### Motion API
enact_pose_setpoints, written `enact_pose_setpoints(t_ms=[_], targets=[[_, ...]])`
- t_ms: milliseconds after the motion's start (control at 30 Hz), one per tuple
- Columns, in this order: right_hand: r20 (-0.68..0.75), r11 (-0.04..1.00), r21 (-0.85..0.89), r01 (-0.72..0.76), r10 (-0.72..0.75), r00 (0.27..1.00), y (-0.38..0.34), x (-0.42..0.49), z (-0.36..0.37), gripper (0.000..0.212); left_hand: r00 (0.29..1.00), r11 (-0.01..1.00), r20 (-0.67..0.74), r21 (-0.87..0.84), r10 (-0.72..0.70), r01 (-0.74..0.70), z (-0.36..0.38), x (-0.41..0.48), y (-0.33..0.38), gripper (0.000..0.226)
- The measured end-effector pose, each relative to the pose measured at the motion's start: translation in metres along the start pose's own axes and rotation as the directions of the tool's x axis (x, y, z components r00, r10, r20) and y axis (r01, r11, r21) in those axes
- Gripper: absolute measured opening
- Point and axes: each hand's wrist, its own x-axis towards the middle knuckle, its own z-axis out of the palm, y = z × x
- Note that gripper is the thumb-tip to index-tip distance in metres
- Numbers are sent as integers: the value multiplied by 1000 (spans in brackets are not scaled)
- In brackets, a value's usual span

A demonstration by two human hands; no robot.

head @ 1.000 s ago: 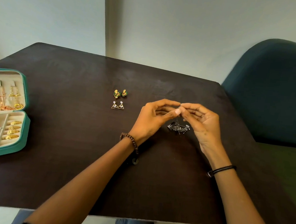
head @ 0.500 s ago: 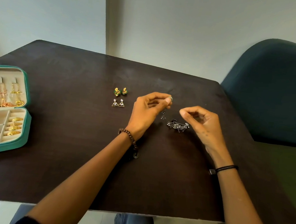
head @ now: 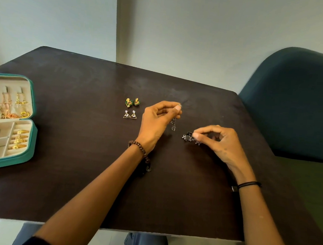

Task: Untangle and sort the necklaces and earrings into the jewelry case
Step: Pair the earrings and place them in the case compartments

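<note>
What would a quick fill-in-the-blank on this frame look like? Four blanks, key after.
1. The dangling silver earring hangs pinched in the person's ____ hand.
2. Nearer the person than the gold-and-green flower earrings lie gold earrings shaped like ____.
3. The teal jewelry case at the left edge of the dark table has its lid ____.
4. Its ring slots hold ____ gold rings.
Missing words: left; triangles; open; four.
</note>
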Motion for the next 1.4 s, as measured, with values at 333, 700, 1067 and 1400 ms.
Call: enact_pose_setpoints(t_ms=[333,700,1067,1400], targets=[[-95,801,598,-5,78,992,-15,2,-2,14,1000,1000,31,-3,1,-1,3,0,0,18],[-31,749,661,-40,80,996,-22,1,1,16,996,1000,93,-4,-5,6,5,-4,3,20],[2,770,635,-68,86,996,-17,2,8,16,993,1000,120,-4,-11,11,5,-4,2,20],[-95,821,570,-33,106,990,-16,4,16,24,991,1000,133,5,-1,1,4,-5,-1,23]])
